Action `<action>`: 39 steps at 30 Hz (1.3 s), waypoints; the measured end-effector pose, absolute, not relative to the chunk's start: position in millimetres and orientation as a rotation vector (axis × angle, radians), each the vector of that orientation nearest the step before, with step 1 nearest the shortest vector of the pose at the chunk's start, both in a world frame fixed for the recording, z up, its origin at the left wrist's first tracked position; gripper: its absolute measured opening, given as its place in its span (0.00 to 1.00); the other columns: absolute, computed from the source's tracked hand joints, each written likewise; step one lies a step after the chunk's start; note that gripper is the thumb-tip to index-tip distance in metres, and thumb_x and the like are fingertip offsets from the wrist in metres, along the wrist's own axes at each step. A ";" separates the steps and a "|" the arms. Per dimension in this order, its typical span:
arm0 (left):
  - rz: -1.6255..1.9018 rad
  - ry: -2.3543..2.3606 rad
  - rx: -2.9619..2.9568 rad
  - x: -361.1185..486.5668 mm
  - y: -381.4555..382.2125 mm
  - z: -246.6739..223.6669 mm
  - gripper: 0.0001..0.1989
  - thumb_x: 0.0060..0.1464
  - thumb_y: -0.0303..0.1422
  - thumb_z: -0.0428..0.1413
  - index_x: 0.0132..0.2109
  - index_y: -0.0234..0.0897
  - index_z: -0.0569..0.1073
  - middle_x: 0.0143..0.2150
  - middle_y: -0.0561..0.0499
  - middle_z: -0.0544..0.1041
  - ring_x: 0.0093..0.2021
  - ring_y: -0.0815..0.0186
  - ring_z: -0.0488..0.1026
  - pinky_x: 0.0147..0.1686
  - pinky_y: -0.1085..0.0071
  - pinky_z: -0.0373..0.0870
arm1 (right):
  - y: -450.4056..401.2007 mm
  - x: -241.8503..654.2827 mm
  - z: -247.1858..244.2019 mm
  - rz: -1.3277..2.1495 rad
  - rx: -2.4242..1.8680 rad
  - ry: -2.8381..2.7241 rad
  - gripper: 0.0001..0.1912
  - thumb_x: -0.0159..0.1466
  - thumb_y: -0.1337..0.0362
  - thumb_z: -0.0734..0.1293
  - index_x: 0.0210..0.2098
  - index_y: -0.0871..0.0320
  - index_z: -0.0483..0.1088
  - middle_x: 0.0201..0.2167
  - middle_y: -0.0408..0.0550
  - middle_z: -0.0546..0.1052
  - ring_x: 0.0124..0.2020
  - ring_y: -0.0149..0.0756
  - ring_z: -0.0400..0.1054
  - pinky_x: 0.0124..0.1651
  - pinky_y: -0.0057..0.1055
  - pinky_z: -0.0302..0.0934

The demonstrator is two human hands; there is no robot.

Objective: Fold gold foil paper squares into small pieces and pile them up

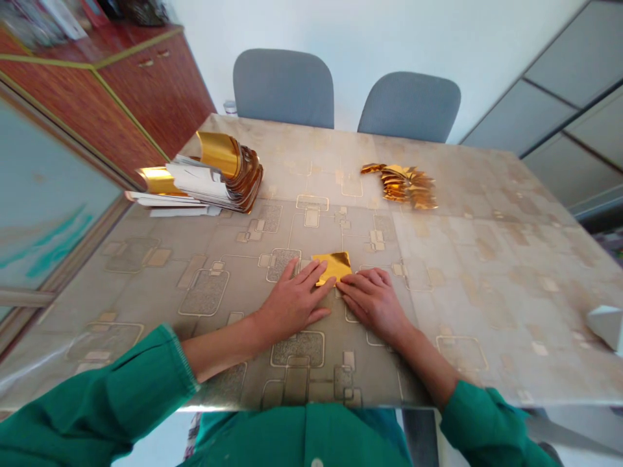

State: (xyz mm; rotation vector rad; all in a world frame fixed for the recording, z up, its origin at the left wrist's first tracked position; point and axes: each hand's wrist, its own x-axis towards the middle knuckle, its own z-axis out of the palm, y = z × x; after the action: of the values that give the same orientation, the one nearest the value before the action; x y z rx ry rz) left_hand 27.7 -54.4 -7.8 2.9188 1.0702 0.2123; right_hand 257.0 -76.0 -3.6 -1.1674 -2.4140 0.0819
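Fingers [311, 277] together, the left hand [292, 305] and right hand [372, 303] lie flat, both touching one gold foil square [333, 266].

A gold foil paper square [333, 267] lies flat, shiny side up; a diagonal crease crosses it.

Left hand [291, 303]: palm down on the bench [491, 272], fingers [315, 277] angled inward.
Right hand [372, 303]: palm down on the bench, fingertips [346, 285] just beside the left's.
Forearms [219, 344]: bare, converging.

gold foil square [333, 267] glossy, mirror-smooth; table cover [491, 272] shiny plastic; sleeve [102, 395] matt cloth.
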 end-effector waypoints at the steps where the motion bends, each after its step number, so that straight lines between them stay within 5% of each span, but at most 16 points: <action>1: 0.194 1.059 2.923 26.4 -54.0 -8.2 0.29 0.63 0.48 0.54 0.65 0.39 0.65 0.69 0.37 0.61 0.68 0.49 0.59 0.65 0.43 0.49 | -75.7 256.4 -4.4 0.074 -1.175 -2.412 0.11 0.70 0.64 0.63 0.48 0.55 0.75 0.45 0.47 0.80 0.45 0.39 0.68 0.53 0.42 0.56; 9: 0.145 0.888 2.950 11.3 -51.1 -15.3 0.42 0.59 0.57 0.52 0.72 0.44 0.51 0.73 0.33 0.48 0.72 0.47 0.50 0.66 0.46 0.45 | -71.3 258.1 2.5 0.103 -1.188 -2.424 0.10 0.70 0.63 0.63 0.44 0.54 0.77 0.42 0.46 0.80 0.44 0.39 0.68 0.56 0.43 0.55; 21: 0.236 0.831 3.018 -23.3 -47.1 -6.0 0.30 0.60 0.47 0.58 0.65 0.47 0.64 0.72 0.43 0.55 0.71 0.49 0.53 0.66 0.46 0.48 | -69.1 260.5 4.9 0.222 -1.245 -2.462 0.10 0.69 0.63 0.64 0.45 0.50 0.77 0.42 0.45 0.80 0.44 0.39 0.68 0.59 0.46 0.53; 27: 0.418 0.845 2.936 18.5 -37.6 1.0 0.11 0.61 0.33 0.59 0.50 0.36 0.73 0.53 0.45 0.76 0.53 0.58 0.72 0.55 0.60 0.67 | -62.7 256.0 5.3 0.212 -1.250 -2.460 0.09 0.69 0.62 0.64 0.40 0.51 0.78 0.35 0.45 0.78 0.41 0.39 0.66 0.59 0.45 0.52; 32: 0.385 0.908 2.967 38.1 -29.5 -2.4 0.06 0.63 0.31 0.55 0.41 0.33 0.74 0.42 0.45 0.77 0.43 0.59 0.73 0.44 0.63 0.71 | -46.2 260.1 11.2 0.392 -1.200 -2.496 0.06 0.67 0.61 0.67 0.38 0.53 0.77 0.34 0.45 0.77 0.39 0.37 0.65 0.49 0.38 0.57; 39: 0.623 0.933 2.928 31.6 -26.8 -13.6 0.10 0.66 0.27 0.48 0.39 0.32 0.73 0.37 0.46 0.78 0.41 0.63 0.74 0.43 0.67 0.72 | -37.0 265.2 4.0 0.445 -1.159 -2.449 0.11 0.63 0.60 0.71 0.45 0.54 0.75 0.41 0.49 0.76 0.44 0.39 0.66 0.49 0.39 0.59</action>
State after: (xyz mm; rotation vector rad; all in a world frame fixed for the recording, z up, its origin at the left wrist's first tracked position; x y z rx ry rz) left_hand 31.6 -26.8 -13.6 2.9277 0.9332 0.6229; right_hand 265.2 -37.0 4.0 -1.1589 -2.4491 0.4447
